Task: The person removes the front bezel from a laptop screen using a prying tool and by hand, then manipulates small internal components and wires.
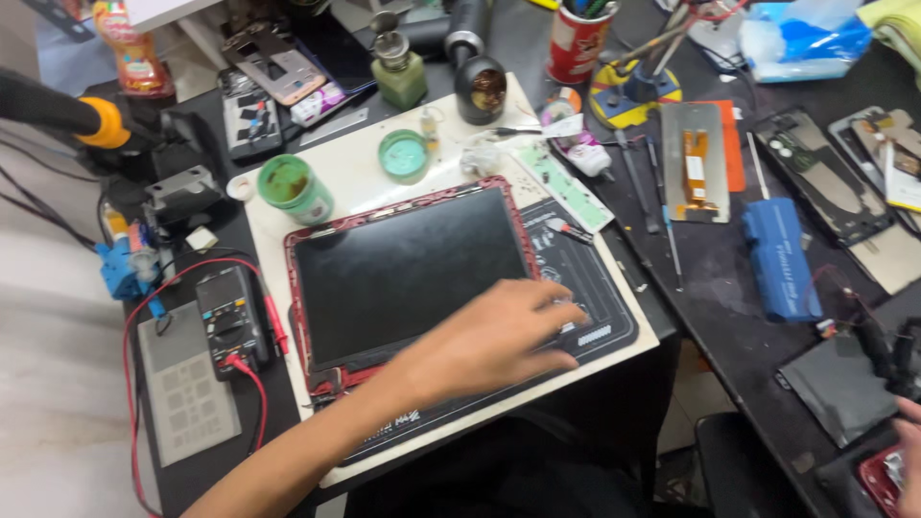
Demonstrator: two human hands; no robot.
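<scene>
Left hand: the left hand [499,336] comes in from the lower left, palm down, fingers loosely spread and holding nothing. The fingertips [568,315] rest at the right edge of the tablet, over the mat.
Right hand: only a sliver of the right hand [909,451] shows at the lower right corner of the frame. Whether it grips anything cannot be told.
Tablet: the red-framed tablet with a dark glass screen [408,269] lies flat, screen up, on the black printed work mat [600,293], turned slightly against the mat's edges.
Mat support: the mat sits on a cream rectangular board [355,177] on the dark workbench [729,297].
Above the tablet: a green round tin with its lid off [293,187] and a round green lid [403,155] stand on the board, close to the tablet's top edge.
Left of the tablet: a black handheld multimeter with red leads [228,321] lies just beside the board, next to a grey metal stencil plate [184,384].
Right of the mat: a blue rectangular block [779,257] and a silver plate carrying an orange flex cable [695,161] lie well apart from the tablet.
</scene>
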